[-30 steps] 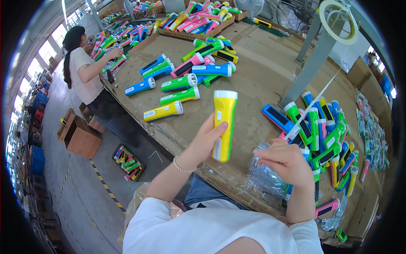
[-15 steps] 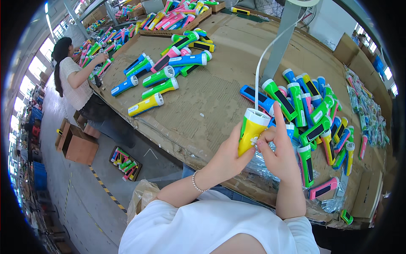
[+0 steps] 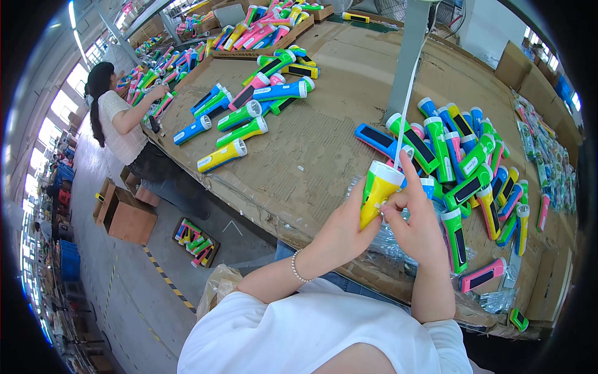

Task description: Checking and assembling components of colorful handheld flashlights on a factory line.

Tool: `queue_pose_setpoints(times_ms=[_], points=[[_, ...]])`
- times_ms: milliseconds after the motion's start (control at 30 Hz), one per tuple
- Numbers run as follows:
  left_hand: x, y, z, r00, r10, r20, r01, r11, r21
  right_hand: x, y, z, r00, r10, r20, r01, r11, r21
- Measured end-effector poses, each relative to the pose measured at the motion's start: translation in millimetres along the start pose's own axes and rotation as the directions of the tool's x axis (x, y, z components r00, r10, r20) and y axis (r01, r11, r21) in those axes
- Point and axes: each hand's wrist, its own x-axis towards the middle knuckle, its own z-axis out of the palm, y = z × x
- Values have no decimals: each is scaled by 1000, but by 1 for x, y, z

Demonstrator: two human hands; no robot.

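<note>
My left hand is wrapped round a yellow and green flashlight, its white head tilted up and away from me. At the flashlight's side, the thumb and a bent finger of my right hand close on a small white part. The right index finger points upward. A white cord runs down past the metal post to just behind the flashlight's head; whether it touches is hidden. Beyond my right hand lies a pile of coloured flashlights, among them a green one. Clear plastic wrap lies under my hands.
Cardboard covers the table, where a grey post stands. More flashlights lie at the far left, including a yellow one, and fill a tray behind. Bagged ones are at right. Another person works at left; an open carton is on the floor.
The whole view has shifted slightly, and the surroundings sit a little further right. My left hand keeps hold of the flashlight; my right fingers stay at its side, with the thumb slightly moved.
</note>
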Motion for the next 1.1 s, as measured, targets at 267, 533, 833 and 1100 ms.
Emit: queue_pose_setpoints(times_ms=[267,533,833,1100], points=[[-1,5,-1,997,73,-25,-68,985,157,2,-9,-4,975,209,-74,-200,973,116],[-1,2,-3,1000,3,-28,-5,996,-92,4,1,-18,976,188,110,-174,977,-126],[7,-1,6,999,14,-53,-22,987,-159,-9,6,-16,997,67,-24,-66,997,48],[19,-7,14,498,867,-31,-862,499,92,14,39,-27,873,362,-328,-446,865,-232]])
